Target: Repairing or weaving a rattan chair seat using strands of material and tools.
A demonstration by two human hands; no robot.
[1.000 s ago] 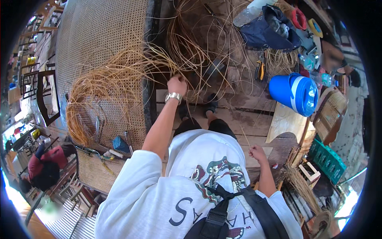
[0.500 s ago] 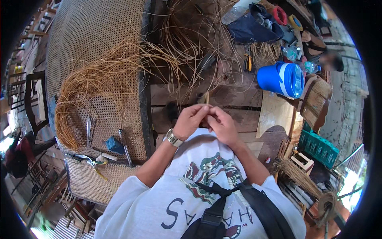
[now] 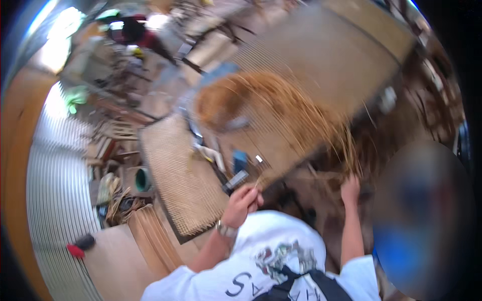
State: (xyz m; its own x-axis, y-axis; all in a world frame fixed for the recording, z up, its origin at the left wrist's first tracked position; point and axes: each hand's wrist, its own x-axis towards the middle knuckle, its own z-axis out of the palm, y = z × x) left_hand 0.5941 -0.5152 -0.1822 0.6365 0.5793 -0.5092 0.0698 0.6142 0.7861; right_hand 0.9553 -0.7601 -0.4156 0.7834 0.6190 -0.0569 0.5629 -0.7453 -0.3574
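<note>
L. hand was raised in front of the chest, fingers pinched shut, wrist bent, forearm angled up from lower left. R. hand was lifted higher, arm nearly straight up; its grip couldn't be made out through blur.

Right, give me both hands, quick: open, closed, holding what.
Left hand: closed, pinching a thin cane strand.
Right hand: raised among the loose cane strands; too blurred to tell if it grips any.
</note>
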